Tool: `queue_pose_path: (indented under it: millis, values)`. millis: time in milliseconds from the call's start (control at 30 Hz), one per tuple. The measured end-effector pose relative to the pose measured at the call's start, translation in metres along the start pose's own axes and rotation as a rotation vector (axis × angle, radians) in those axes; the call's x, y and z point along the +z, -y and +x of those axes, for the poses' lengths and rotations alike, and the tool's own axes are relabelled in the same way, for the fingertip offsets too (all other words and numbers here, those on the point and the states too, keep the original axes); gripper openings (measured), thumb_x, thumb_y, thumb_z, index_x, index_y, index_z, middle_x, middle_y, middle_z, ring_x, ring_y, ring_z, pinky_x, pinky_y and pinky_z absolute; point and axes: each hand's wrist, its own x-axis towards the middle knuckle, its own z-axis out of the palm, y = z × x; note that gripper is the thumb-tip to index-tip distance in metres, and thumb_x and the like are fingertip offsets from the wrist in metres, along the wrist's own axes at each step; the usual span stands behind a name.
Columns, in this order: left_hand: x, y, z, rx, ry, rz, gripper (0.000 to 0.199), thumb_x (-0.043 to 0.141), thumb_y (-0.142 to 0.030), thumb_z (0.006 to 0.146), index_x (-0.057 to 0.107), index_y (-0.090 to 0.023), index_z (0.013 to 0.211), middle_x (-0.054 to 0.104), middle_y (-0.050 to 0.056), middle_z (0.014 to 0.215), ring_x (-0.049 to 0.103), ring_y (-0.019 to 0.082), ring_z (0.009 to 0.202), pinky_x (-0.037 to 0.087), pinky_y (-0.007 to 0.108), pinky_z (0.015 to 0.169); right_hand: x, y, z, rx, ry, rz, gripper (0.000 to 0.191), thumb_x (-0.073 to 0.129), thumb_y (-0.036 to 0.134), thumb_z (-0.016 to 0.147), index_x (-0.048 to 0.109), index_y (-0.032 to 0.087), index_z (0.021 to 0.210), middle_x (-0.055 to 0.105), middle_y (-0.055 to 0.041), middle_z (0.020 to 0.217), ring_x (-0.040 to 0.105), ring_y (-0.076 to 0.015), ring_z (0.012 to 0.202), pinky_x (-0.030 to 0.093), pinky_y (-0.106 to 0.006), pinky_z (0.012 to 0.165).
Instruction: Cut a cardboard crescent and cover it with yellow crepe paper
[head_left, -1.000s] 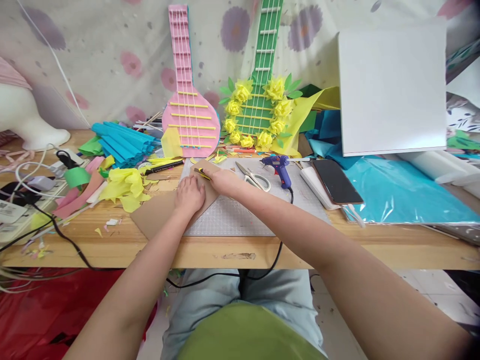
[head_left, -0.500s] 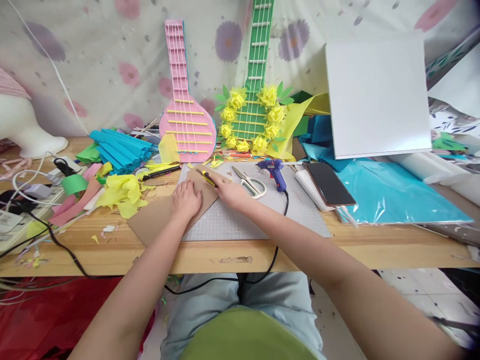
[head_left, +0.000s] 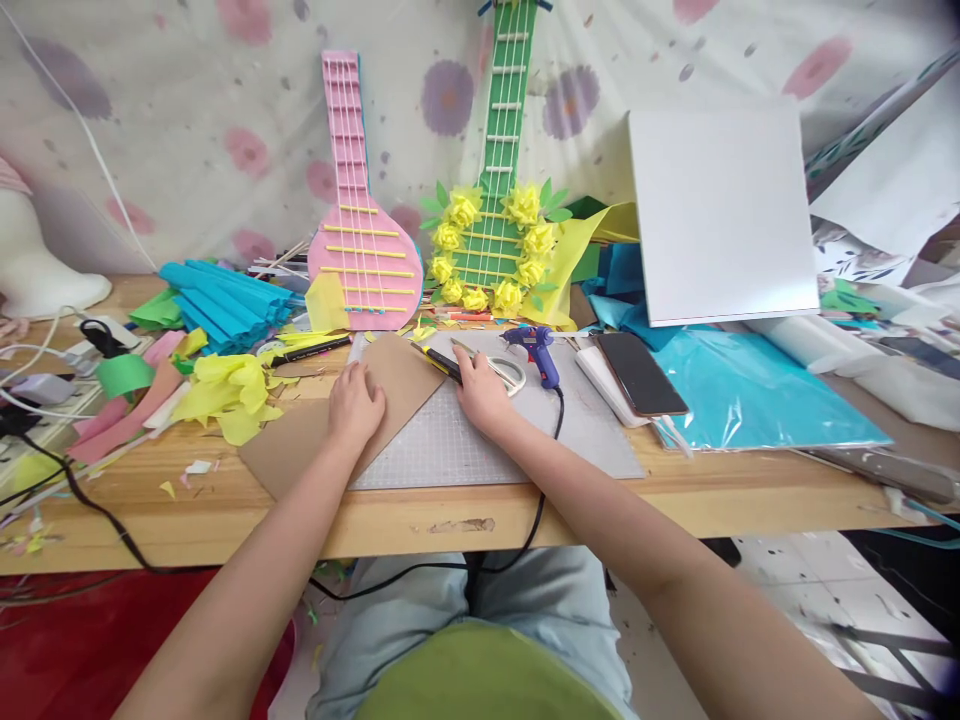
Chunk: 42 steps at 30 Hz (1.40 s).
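Note:
My left hand [head_left: 355, 407] rests on a brown cardboard sheet [head_left: 397, 370], fingers spread a little over it and holding nothing. The sheet lies partly on a grey gridded cutting mat [head_left: 442, 450] and partly on the wooden table. In my right hand [head_left: 481, 392] is the end of a yellow and black utility knife [head_left: 441, 363], close to the cardboard's right edge. Scissors [head_left: 510, 376] with white handles lie just behind that hand, partly covered by it. A purple glue gun [head_left: 537, 352] lies further right on the mat.
A pink paper guitar [head_left: 364, 255] and a green guitar [head_left: 504, 130] with yellow flowers stand against the back. Paper scraps and a black marker [head_left: 311, 350] lie left. A phone [head_left: 641, 373], blue wrapped paper [head_left: 757, 395] and a white board [head_left: 720, 210] are right. The glue gun's cord [head_left: 551, 450] crosses the table edge.
My right hand has moved right, away from the middle of the cardboard, with the knife. My left hand stays on the cardboard. The camera view has shifted slightly.

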Motion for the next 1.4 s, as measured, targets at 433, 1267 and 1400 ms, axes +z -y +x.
queue_pose_path:
  millis: [433, 1267, 1400]
  values:
    - [0.005, 0.005, -0.005, 0.074, 0.074, 0.102, 0.042, 0.036, -0.027, 0.083, 0.057, -0.007, 0.114, 0.054, 0.014, 0.124, 0.044, 0.026, 0.119, 0.034, 0.038, 0.101, -0.003, -0.005, 0.039, 0.026, 0.006, 0.083, 0.046, 0.042, 0.023, 0.086, 0.033, 0.018, 0.131, 0.053, -0.0138, 0.114, 0.058, -0.0225, 0.095, 0.044, -0.032, 0.079]
    - [0.009, 0.003, 0.000, 0.059, 0.135, 0.117, 0.048, 0.034, -0.025, 0.083, 0.050, -0.004, 0.123, 0.047, 0.017, 0.132, 0.040, 0.025, 0.124, 0.029, 0.038, 0.106, 0.005, 0.068, 0.044, -0.295, 0.142, 0.062, 0.049, 0.024, 0.031, 0.091, 0.026, 0.028, 0.140, 0.066, -0.0084, 0.101, 0.061, -0.0225, 0.089, 0.045, -0.035, 0.076]
    - [0.008, 0.002, 0.000, 0.060, 0.138, 0.113, 0.047, 0.036, -0.024, 0.082, 0.050, -0.005, 0.122, 0.049, 0.016, 0.130, 0.041, 0.026, 0.124, 0.030, 0.038, 0.105, 0.004, 0.076, 0.041, -0.296, 0.142, 0.040, 0.051, 0.030, 0.027, 0.089, 0.028, 0.024, 0.139, 0.066, -0.0098, 0.101, 0.063, -0.0225, 0.089, 0.047, -0.034, 0.074]
